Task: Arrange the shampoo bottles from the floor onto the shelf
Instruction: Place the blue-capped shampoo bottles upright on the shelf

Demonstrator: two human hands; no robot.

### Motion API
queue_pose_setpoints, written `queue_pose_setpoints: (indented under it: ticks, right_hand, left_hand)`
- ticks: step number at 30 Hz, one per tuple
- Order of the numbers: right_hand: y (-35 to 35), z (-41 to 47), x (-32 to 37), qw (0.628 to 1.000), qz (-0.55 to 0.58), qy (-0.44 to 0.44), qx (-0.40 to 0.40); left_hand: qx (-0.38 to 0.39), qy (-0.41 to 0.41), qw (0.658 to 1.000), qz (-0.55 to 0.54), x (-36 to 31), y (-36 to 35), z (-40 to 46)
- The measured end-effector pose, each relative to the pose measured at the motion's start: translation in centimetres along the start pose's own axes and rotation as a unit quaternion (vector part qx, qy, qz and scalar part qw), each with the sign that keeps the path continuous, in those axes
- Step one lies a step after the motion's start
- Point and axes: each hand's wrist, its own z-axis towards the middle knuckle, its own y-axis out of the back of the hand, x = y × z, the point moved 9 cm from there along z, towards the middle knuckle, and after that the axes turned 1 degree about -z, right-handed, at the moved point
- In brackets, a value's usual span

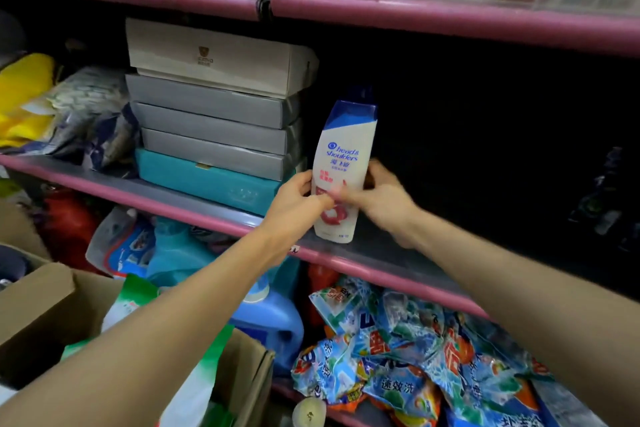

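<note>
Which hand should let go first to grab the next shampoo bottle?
Probably the left hand: it's nearer the shelf edge, while the right hand wraps the standing shampoo bottle from the side and can steady it.

Dim shelf recess (485, 135) at right, motion-blurred fingers (341, 196), wide-angle edge bending

A shampoo bottle (341, 170) is stood upright near the front edge of the middle shelf (194, 215), just right of a stack of boxes (214, 114), and is flanked by the left hand (294, 199) on its left side and the right hand (381, 194) on its right, both touching its lower half. To the left of the stack, bagged goods (90, 114) are piled on the same shelf, while the space to the right of the bottle is lost in shadow. On the shelf below, a jug (270, 319) is set left of a heap of packets (415, 350), and a cardboard box (52, 308) is placed in front at the lower left.
</note>
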Motion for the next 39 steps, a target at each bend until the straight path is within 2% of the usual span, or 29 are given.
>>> queue_pose_setpoints:
  ticks: [2, 6, 10, 22, 29, 34, 39]
  right_hand:
    - [-0.1, -0.8, -2.0, 0.993, -0.117, -0.004, -0.013]
    - [-0.3, -1.0, -3.4, 0.984, -0.165, 0.004, -0.061]
    - [-0.9, -0.4, -3.5, 0.986, -0.157, -0.002, -0.064]
    - [-0.9, -0.3, -4.6, 0.984, -0.155, -0.016, -0.092]
    - [-0.8, -0.4, -4.7, 0.986, -0.144, -0.020, -0.086]
    - [-0.7, -0.5, -4.5, 0.984, -0.151, -0.018, -0.091]
    - [0.8, -2.5, -3.1, 0.973, -0.196, -0.002, -0.122]
  left_hand:
    - [-0.005, -0.007, 1.000, 0.006, 0.4, -0.1, -0.1]
    - [0.002, -0.007, 1.000, 0.025, 1.5, -0.2, 0.2]
    - [-0.010, -0.002, 0.999, 0.041, 1.6, 0.2, 0.9]
    - [0.043, 0.017, 0.999, 0.009, 2.0, -0.5, 1.4]
    - [0.033, 0.024, 0.999, 0.003, 2.3, -0.4, 1.5]
    - [0.010, 0.038, 0.999, 0.020, 2.0, -0.4, 1.1]
    - [-0.096, 0.057, 0.990, 0.083, 1.4, 1.0, -0.7]
